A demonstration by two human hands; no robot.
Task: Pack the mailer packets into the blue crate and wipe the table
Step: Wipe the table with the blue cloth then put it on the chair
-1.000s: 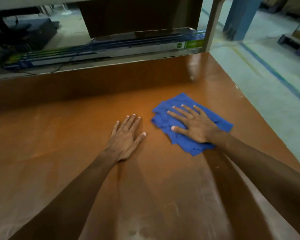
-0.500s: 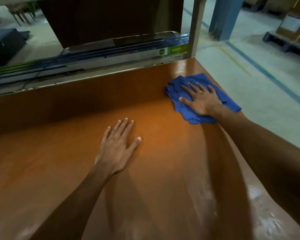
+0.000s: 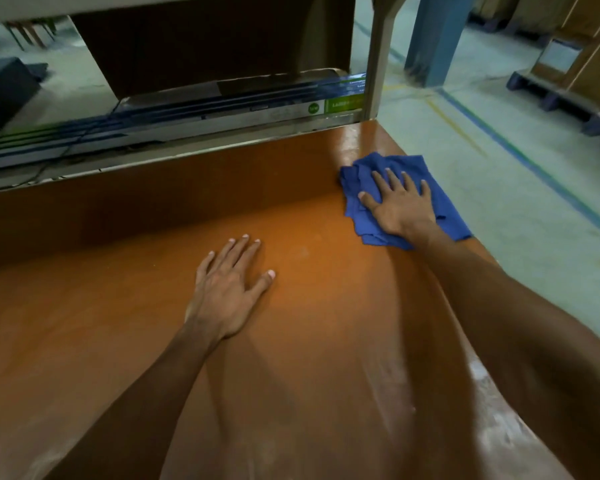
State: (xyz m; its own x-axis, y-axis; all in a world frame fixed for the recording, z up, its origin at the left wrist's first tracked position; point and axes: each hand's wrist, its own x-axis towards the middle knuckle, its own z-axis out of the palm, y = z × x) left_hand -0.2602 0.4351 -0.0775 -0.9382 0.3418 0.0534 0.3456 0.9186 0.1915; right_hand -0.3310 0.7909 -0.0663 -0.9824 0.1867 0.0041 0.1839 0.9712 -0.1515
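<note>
- Right hand [image 3: 400, 206]: laid flat, palm down, on a crumpled blue cloth [image 3: 359, 178]; the fingers are straight and slightly spread, pressing the cloth rather than gripping it.
- Blue cloth: lies at the far right corner of the bench [image 3: 118, 323], with its right side overhanging the bench's right edge (the part under the palm is hidden).
- Left hand [image 3: 229, 289]: open, palm down, resting on the bare orange-brown bench surface near the middle, fingers extended towards the far edge and holding nothing; it is well apart from the cloth.
- Bench surface: glossy, with pale whitish streaks [image 3: 492, 427] near the right edge at the near side.
- Beyond the far edge: long flat boxes with a green label [image 3: 343, 105].
- Beyond the right edge: a concrete floor with a blue painted line [image 3: 534, 168] and a blue pillar [image 3: 437, 39].
</note>
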